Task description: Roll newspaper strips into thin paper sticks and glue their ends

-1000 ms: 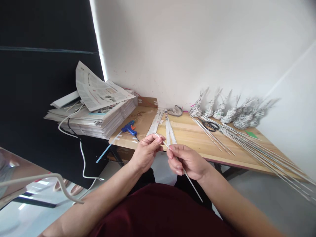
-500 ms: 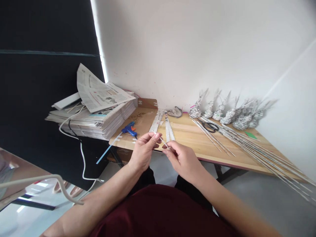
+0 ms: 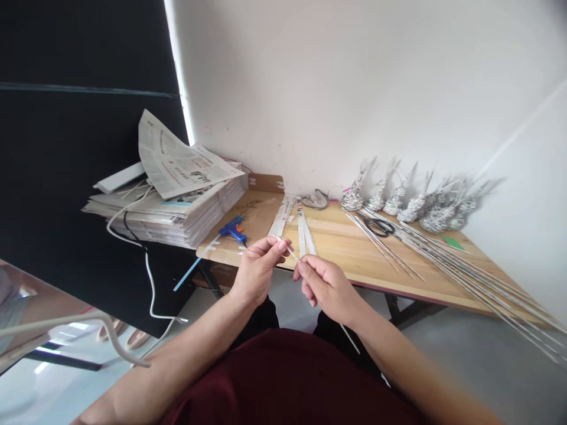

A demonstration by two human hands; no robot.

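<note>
A thin rolled newspaper stick (image 3: 292, 254) runs between both hands in front of the wooden table (image 3: 349, 248). My left hand (image 3: 259, 268) pinches its upper end between thumb and fingers. My right hand (image 3: 328, 286) is closed round the stick lower down, and the stick's tail (image 3: 349, 339) pokes out below that hand over my dark red lap. Flat folded newspaper strips (image 3: 303, 227) lie on the table just beyond my fingers.
A blue glue gun (image 3: 233, 229) lies on cardboard at the table's left end, beside a newspaper stack (image 3: 177, 200) with a white cable. Black scissors (image 3: 378, 226), many long paper sticks (image 3: 447, 260) and several woven paper cones (image 3: 416, 203) line the right and back wall.
My right hand has slid up the stick towards my left hand, closing the gap between them. Less of the stick's tail shows below the right hand. The left hand has barely moved.
</note>
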